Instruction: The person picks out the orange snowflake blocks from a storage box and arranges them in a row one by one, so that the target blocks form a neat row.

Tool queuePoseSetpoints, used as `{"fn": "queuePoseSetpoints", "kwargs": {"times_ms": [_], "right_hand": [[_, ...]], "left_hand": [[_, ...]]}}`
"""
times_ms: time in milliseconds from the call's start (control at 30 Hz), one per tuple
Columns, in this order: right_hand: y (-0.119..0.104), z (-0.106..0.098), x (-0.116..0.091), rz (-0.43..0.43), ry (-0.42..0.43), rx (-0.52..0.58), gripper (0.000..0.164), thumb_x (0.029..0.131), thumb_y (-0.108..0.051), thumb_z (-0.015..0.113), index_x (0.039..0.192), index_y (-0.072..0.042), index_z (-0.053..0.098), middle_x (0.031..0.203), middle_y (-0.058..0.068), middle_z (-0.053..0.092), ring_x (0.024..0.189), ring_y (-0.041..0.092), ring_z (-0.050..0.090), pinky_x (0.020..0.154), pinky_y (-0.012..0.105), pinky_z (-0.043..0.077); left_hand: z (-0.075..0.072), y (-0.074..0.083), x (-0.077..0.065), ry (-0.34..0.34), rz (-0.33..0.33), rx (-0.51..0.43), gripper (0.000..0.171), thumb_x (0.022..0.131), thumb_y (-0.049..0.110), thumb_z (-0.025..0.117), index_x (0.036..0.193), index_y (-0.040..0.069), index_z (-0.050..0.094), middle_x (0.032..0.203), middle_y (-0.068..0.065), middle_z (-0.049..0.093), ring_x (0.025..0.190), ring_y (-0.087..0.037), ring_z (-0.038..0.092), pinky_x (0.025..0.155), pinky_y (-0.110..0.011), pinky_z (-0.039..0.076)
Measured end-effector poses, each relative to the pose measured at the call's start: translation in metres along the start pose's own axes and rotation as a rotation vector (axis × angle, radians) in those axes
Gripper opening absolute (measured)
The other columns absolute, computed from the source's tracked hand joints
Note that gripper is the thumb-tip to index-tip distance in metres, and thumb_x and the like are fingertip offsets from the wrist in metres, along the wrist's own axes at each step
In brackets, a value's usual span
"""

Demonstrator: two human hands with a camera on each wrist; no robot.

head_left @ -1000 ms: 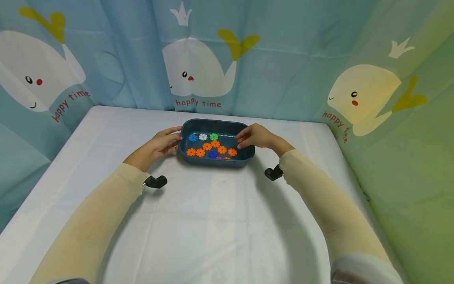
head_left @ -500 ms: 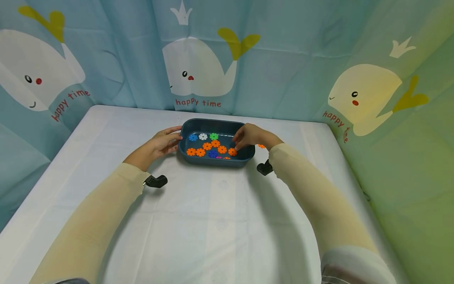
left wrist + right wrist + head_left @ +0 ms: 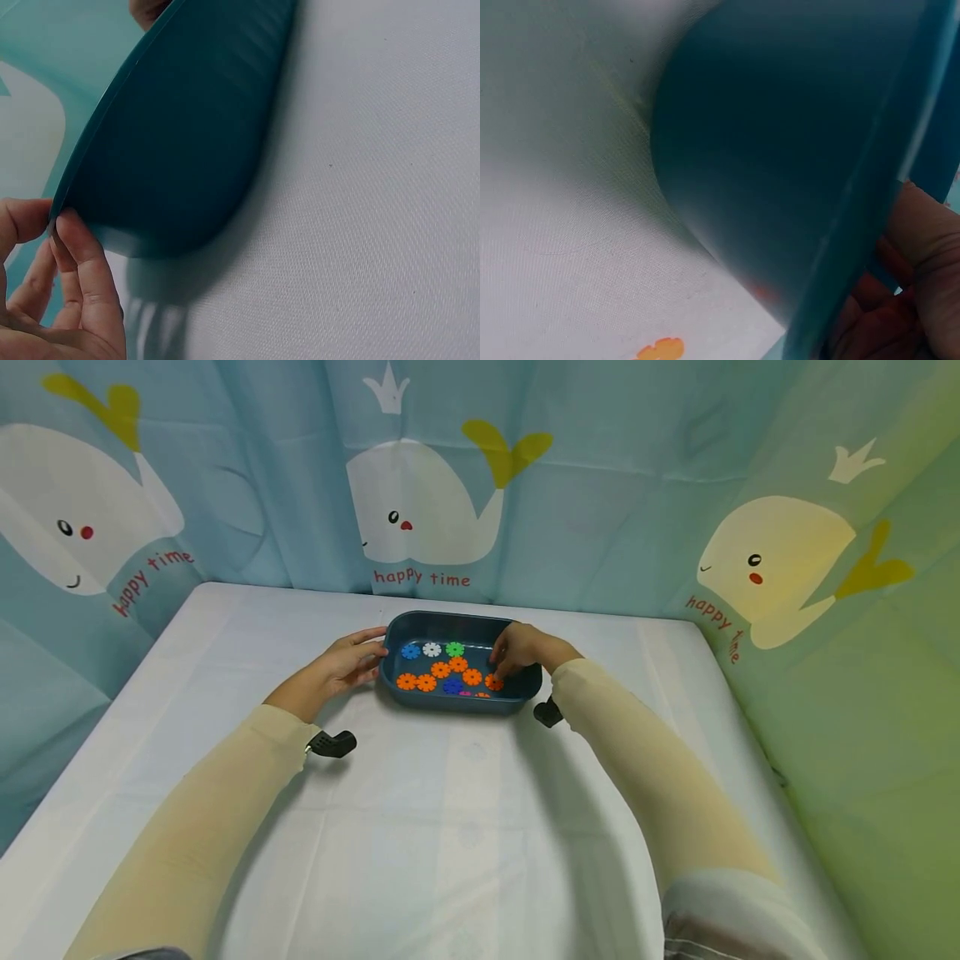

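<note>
Your right hand (image 3: 521,647): reaching down over the right end of the tub (image 3: 450,704), fingers bent, tips at an orange snowflake disc (image 3: 493,682); whether you pinch that disc cannot be told, since your right wrist view has the tub's wall in front of your fingertips.
Disc at your fingertips: inside the tub, near its right end, toward your side.
Orange neighbours: two orange discs (image 3: 426,682) side by side at the near left, three more in the middle, and another mostly hidden by the near wall.
Other colours: a light blue disc (image 3: 410,651), a white disc (image 3: 431,649) and a green disc (image 3: 454,649) in a row farther from you; a dark blue disc (image 3: 452,686) and part of a pink disc (image 3: 465,693) close to the near wall.
Tub: dark blue-grey, round-cornered, upright near the far edge of the table (image 3: 405,827).
Your left hand (image 3: 341,664): pinching the tub's left rim, thumb on one side and fingers on the other.
Outside the tub: a stray orange disc (image 3: 660,349) on the white cloth, seen from your right wrist.
Your arms: cream sleeves (image 3: 202,810), a black fitting (image 3: 333,744) at each wrist.
Behind: a blue-green curtain (image 3: 600,518) printed with whales and "happy time".
</note>
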State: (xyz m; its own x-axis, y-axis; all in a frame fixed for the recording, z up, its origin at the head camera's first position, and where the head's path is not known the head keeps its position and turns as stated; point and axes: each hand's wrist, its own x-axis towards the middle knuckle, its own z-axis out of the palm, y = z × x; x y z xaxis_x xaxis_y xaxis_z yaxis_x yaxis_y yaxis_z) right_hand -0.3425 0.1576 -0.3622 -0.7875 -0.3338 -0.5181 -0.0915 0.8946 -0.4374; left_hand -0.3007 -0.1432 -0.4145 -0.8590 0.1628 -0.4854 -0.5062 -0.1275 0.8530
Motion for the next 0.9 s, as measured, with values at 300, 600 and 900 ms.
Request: {"fn": "queuePoseSetpoints", "kwargs": {"times_ms": [300,600,900], "right_hand": [[-0.003,0.005,0.004,0.01,0.009,-0.049,0.028,0.084,-0.01,0.077,0.108,0.0,0.067,0.109,0.014,0.068,0.093,0.023,0.067,0.09,0.033,0.054],[-0.004,0.011,0.005,0.021,0.038,-0.183,0.029,0.081,-0.016,0.082,0.105,-0.007,0.069,0.109,0.01,0.066,0.101,0.024,0.055,0.098,0.038,0.047],[-0.003,0.017,0.01,0.003,0.1,-0.216,0.027,0.077,-0.015,0.084,0.1,-0.005,0.073,0.101,0.009,0.068,0.093,0.02,0.057,0.091,0.034,0.051]], "left_hand": [[0.001,0.0,0.0,0.009,0.008,0.015,0.056,0.099,0.012,0.054,0.152,0.024,0.039,0.152,-0.006,0.041,0.098,-0.009,0.054,0.066,-0.017,0.052],[0.001,-0.001,-0.001,0.006,0.018,0.008,0.058,0.099,0.01,0.054,0.153,0.023,0.038,0.154,-0.007,0.039,0.092,-0.007,0.056,0.065,-0.016,0.052],[0.001,-0.002,0.001,0.016,0.016,0.008,0.058,0.098,0.011,0.056,0.152,0.024,0.039,0.152,-0.006,0.041,0.095,-0.008,0.057,0.064,-0.016,0.052]]}}
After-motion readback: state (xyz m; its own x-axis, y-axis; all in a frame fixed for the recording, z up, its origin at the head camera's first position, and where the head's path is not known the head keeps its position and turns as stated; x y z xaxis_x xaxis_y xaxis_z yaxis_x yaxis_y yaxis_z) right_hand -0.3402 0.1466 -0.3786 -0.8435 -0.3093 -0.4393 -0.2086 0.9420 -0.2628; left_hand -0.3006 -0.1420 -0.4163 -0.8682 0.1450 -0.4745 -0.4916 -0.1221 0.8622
